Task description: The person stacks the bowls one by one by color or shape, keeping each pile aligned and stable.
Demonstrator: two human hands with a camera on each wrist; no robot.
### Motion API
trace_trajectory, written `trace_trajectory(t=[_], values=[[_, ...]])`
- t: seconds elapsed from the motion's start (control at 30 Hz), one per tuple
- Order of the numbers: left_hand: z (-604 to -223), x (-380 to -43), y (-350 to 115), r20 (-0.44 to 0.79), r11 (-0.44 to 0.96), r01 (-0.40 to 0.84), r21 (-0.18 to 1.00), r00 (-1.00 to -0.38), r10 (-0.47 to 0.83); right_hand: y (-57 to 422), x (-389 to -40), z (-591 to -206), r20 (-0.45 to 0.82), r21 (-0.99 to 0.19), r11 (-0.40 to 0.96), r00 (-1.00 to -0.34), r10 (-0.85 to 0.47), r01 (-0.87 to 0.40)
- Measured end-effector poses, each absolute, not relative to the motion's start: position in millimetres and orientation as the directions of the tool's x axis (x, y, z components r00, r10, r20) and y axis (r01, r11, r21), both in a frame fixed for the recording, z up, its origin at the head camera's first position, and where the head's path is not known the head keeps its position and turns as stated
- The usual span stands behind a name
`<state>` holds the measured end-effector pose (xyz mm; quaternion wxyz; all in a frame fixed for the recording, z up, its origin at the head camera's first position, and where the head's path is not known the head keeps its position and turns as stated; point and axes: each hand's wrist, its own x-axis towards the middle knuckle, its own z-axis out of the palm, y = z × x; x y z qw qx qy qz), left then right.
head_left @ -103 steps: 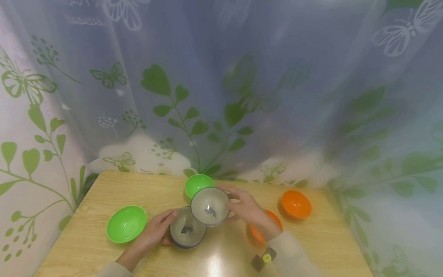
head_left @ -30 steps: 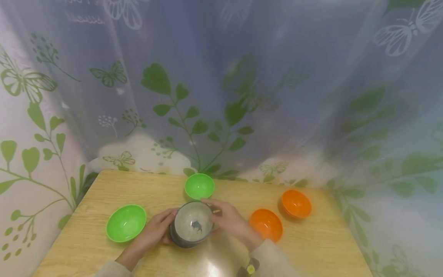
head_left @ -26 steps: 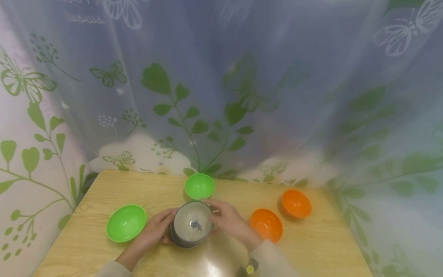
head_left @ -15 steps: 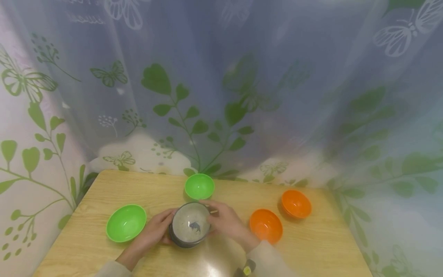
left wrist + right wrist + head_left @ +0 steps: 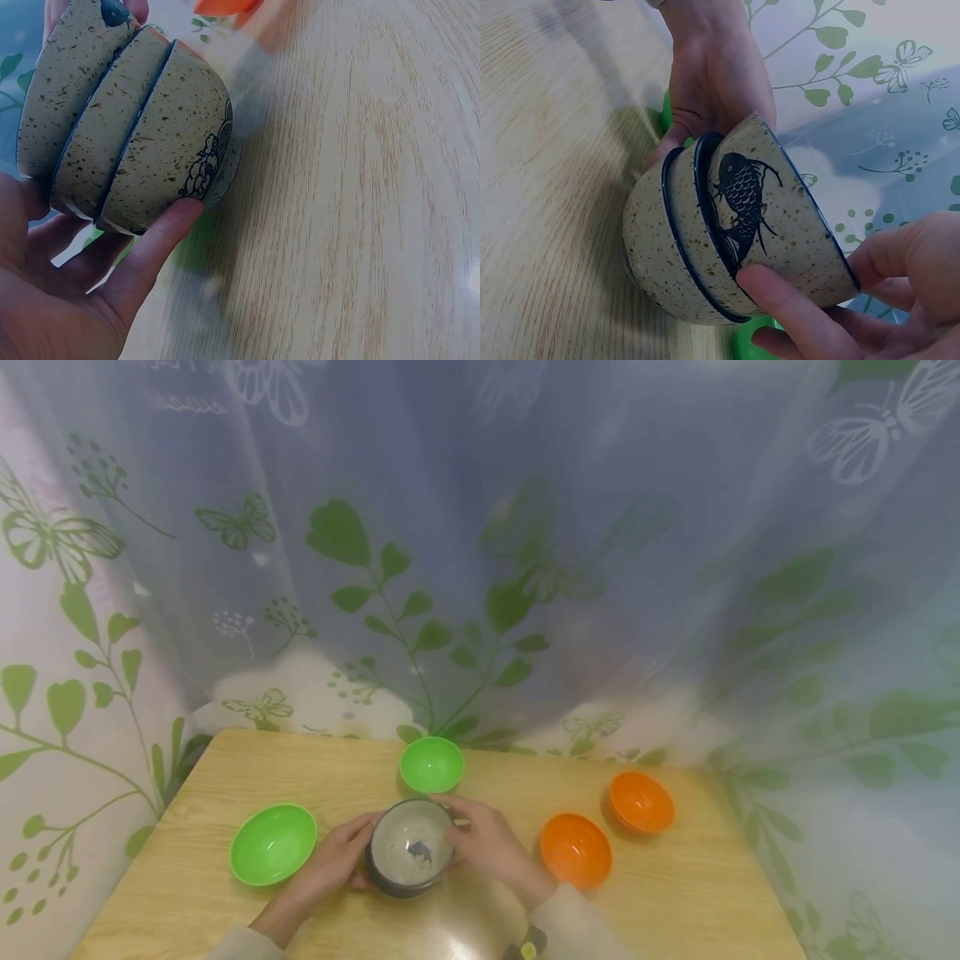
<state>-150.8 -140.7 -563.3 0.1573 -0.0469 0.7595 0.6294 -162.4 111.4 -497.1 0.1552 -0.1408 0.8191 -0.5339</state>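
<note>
Three speckled ceramic bowls with dark blue rims sit nested in a stack; the head view shows mainly the top bowl, a fish painted inside. In the left wrist view, the bottom bowl, middle bowl and upper bowl are seen from the side, their rims apart. My left hand holds the stack's left side, a finger low on the bottom bowl. From the right, my right hand grips the top bowl, one finger beside the fish on its outer wall in the right wrist view.
A green bowl stands left of my left hand, and a second green bowl just behind the stack. Two orange bowls, a nearer one and a farther one, are on the right. A patterned curtain hangs behind the wooden table.
My right hand has brought the top bowl left and down into the bowls in my left hand, then slightly farther left. The left hand has stayed nearly in place.
</note>
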Motion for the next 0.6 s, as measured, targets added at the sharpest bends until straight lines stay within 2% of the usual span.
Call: trace_trajectory(t=[0.23, 0.6], values=[[-564.4, -149.9, -140.3, -0.308, 0.190, -0.283, 0.940, -0.944, 0.121, 107.5, -160.7, -499.4, -0.101, -0.913, 0.402, -0.912, -0.398, -0.074], [-564.5, -149.7, -140.6, -0.303, 0.203, -0.276, 0.940, -0.945, 0.122, 101.4, -160.7, -500.8, -0.069, -0.856, 0.497, -0.921, -0.382, -0.142]])
